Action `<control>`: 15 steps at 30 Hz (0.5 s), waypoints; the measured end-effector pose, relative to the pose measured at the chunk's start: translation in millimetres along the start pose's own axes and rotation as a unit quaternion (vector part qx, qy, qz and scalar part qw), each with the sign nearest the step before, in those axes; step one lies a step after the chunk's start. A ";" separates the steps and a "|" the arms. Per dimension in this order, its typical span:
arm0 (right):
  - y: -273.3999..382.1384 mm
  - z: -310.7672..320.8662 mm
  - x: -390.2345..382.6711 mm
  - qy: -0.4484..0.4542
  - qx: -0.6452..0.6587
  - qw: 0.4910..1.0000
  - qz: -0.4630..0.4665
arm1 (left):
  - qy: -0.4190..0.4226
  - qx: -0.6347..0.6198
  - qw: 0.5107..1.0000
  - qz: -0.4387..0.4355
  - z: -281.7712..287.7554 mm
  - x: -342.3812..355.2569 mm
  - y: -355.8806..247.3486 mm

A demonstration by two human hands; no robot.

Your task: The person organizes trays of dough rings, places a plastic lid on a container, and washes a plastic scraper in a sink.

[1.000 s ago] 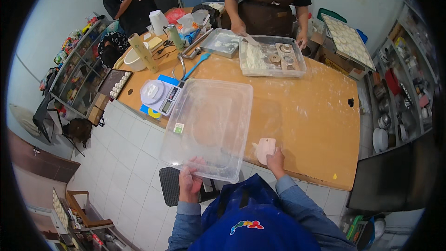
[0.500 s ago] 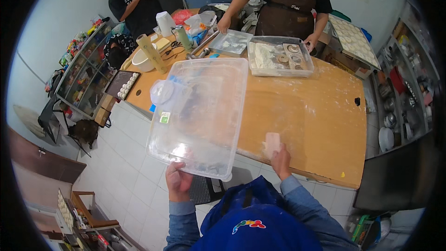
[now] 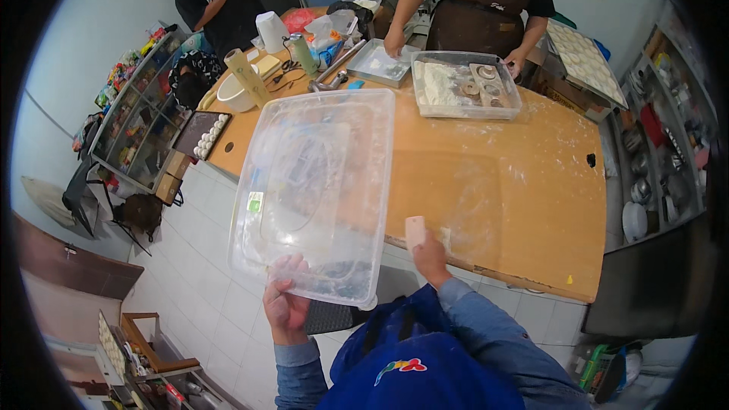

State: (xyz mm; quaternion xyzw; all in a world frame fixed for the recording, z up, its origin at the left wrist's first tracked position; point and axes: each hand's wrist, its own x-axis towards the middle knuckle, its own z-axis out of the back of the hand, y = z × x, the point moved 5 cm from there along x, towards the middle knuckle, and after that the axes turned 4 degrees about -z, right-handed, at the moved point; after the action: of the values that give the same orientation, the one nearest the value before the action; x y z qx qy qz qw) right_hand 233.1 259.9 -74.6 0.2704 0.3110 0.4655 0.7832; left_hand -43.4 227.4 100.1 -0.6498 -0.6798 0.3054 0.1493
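A large clear plastic lid [image 3: 323, 205], dusted with white and bearing a small green sticker, hangs tilted over the table's near left edge. My left hand [image 3: 285, 310] grips its lower edge; some fingers show through the plastic. To the right of the lid, my right hand [image 3: 431, 261] is closed around a flat pale pink tool [image 3: 414, 231] with rounded corners and a small hole near its end. I cannot tell its exact kind. It is just above the table's near edge, apart from the lid.
Opposite me, a person in a brown apron [image 3: 478, 26] has one hand in a shallow metal tray [image 3: 372, 76] and one beside a clear bin [image 3: 471, 111] of flour and round moulds. Dough balls sit on a dark tray [image 3: 186, 140] at left. White powder streaks the wooden table [image 3: 531, 205].
The lid has shifted slightly left and its lower edge dropped a little. My right hand and the pale tool have moved left, closer to the lid. The aproned person's hand has moved into the metal tray.
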 end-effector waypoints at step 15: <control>-6.2 0.3 -5.6 0.071 -0.091 0.978 0.173 | 0.003 0.016 0.999 0.046 -2.0 16.9 31.0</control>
State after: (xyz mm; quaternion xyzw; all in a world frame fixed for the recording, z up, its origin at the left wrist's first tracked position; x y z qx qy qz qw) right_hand 234.7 252.2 -77.5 0.2134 0.2708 0.6385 0.6881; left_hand -19.5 243.3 79.5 -0.6787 -0.6438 0.3210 0.1479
